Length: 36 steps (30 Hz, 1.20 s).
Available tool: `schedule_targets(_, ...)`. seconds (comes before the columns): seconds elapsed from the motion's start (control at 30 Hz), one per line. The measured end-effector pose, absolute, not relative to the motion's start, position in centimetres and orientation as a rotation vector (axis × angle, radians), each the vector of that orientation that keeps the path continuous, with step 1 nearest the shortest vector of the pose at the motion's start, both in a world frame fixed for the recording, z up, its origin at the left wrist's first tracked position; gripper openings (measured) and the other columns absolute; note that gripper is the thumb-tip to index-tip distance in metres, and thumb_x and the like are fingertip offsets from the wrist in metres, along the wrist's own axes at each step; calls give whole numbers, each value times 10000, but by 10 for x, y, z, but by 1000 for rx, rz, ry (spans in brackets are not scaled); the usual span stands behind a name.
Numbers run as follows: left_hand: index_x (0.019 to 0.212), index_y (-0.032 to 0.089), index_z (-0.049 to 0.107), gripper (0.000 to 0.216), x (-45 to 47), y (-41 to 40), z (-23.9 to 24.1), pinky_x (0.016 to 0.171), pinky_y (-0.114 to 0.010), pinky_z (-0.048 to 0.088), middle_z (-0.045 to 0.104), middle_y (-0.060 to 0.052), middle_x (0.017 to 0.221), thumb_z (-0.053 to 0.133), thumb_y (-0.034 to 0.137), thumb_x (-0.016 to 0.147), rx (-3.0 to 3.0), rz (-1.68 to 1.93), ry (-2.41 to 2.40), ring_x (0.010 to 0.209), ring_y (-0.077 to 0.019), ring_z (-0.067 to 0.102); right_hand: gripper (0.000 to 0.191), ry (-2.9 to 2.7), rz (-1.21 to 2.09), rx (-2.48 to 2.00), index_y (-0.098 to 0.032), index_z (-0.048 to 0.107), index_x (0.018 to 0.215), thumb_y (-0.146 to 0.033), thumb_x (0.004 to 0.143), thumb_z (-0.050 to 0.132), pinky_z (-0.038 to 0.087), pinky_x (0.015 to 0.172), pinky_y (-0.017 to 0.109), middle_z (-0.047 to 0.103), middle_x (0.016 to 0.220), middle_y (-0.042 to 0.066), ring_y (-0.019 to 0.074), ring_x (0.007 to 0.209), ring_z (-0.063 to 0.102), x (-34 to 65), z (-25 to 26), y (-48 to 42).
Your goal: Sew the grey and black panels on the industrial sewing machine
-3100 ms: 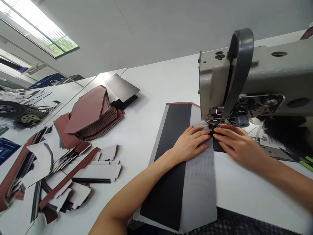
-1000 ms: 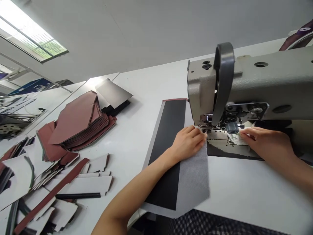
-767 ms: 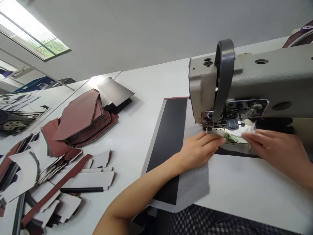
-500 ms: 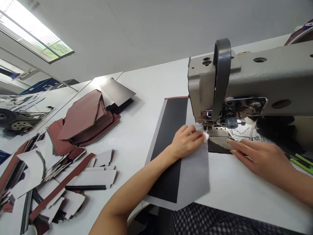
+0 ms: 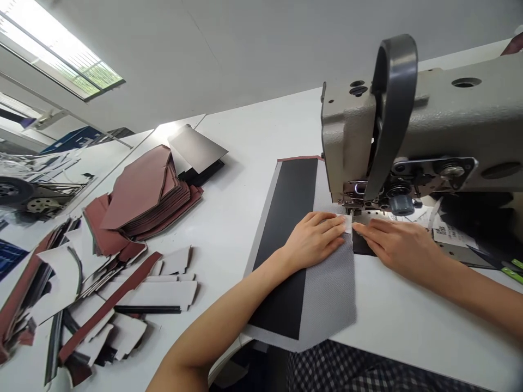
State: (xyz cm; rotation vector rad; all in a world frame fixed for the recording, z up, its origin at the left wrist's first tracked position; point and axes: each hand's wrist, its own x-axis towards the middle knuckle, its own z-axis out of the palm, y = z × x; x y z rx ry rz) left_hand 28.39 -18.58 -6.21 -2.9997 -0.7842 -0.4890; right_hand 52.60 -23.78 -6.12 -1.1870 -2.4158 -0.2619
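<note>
A grey mesh-textured panel point(image 5: 330, 294) with a black strip point(image 5: 292, 218) lies on the white table, its right edge by the needle area of the sewing machine point(image 5: 359, 141). My left hand point(image 5: 316, 239) rests on the panel. Its fingers are bent together over a small white label point(image 5: 348, 224), holding it against the panel's edge just in front of the presser foot. My right hand point(image 5: 402, 247) has its fingers stretched forward over the machine bed. Its fingertips come up to the label's right side; whether they touch it I cannot tell.
A stack of reddish-brown panels point(image 5: 139, 190) stands on the table at left, beside grey and black sheets point(image 5: 198, 149). Cut strips and pieces point(image 5: 159, 294) are heaped nearer. Green-handled snips point(image 5: 512, 274) lie at the right edge. The machine's black lever point(image 5: 396, 103) rises over the sewing area.
My right hand has moved left, bringing its fingertips up to the label. My left fingers have flattened over the label, which now lies at the panel's edge. The view has shifted slightly.
</note>
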Motion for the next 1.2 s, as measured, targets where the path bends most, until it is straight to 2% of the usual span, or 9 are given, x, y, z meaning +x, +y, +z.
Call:
schedule_targets(0.17, 1312, 186, 619, 404, 283, -184, -63, 1063, -401, 460, 635, -50, 1394, 448, 425, 1036, -3047, -509, -853, 1273, -233, 557, 334, -2390, -284, -1204, -183, 712, 1149, -96, 961, 450, 381, 548, 282, 647, 798, 19, 130, 652, 595, 520, -63, -235)
schedule_targets(0.4, 1329, 203, 607, 403, 283, -183, -59, 1102, -402, 436, 630, -60, 1398, 463, 427, 1026, -3125, -460, -893, 1311, -219, 532, 327, -2376, -261, -1226, -202, 738, 1087, -104, 961, 452, 406, 582, 271, 628, 781, 9, 112, 620, 570, 519, -69, -232)
schedule_targets(0.57, 1291, 216, 636, 395, 286, -171, -60, 1099, -389, 425, 637, -55, 1388, 450, 444, 1028, -3134, -444, -937, 1299, -219, 542, 328, -2361, -263, -1287, -208, 736, 1138, -134, 981, 458, 410, 566, 272, 658, 801, 10, 105, 609, 567, 520, -68, -233)
schedule_targets(0.73, 1236, 188, 664, 382, 293, -150, -61, 1072, -393, 430, 703, -76, 1263, 464, 436, 1026, -3119, -413, -953, 1261, -243, 557, 332, -2383, -266, -1240, -211, 732, 1133, -132, 989, 443, 411, 586, 273, 670, 808, 8, 102, 644, 601, 524, -70, -233)
schedule_targets(0.9, 1181, 172, 677, 368, 296, -139, -62, 1031, -376, 446, 707, -96, 1188, 459, 424, 1026, -3067, -435, -971, 1194, -235, 588, 315, -2427, -241, -1206, -197, 714, 1139, -134, 980, 449, 416, 591, 277, 667, 853, 21, 110, 664, 607, 523, -73, -235)
schedule_targets(1.07, 1137, 175, 689, 340, 292, -141, -60, 1025, -378, 446, 721, -82, 1034, 458, 399, 1028, -3026, -431, -910, 1147, -232, 605, 293, -2539, -222, -1177, -177, 705, 1072, -153, 983, 427, 403, 560, 274, 662, 832, 28, 133, 685, 624, 537, -51, -252)
schedule_targets(1.13, 1166, 180, 679, 314, 287, -147, -56, 1028, -390, 449, 722, -81, 1057, 469, 364, 1024, -2986, -457, -912, 1145, -233, 610, 272, -2519, -339, -1412, -192, 703, 1005, -187, 977, 432, 353, 493, 283, 663, 824, 33, 146, 623, 605, 558, -37, -258)
schedule_targets(1.2, 1179, 179, 672, 286, 282, -156, -52, 1018, -399, 463, 718, -82, 1149, 485, 324, 1017, -2961, -516, -919, 1162, -234, 612, 270, -2412, -442, -1767, -203, 683, 910, -210, 952, 416, 230, 413, 288, 655, 807, 41, 151, 503, 531, 585, -25, -263)
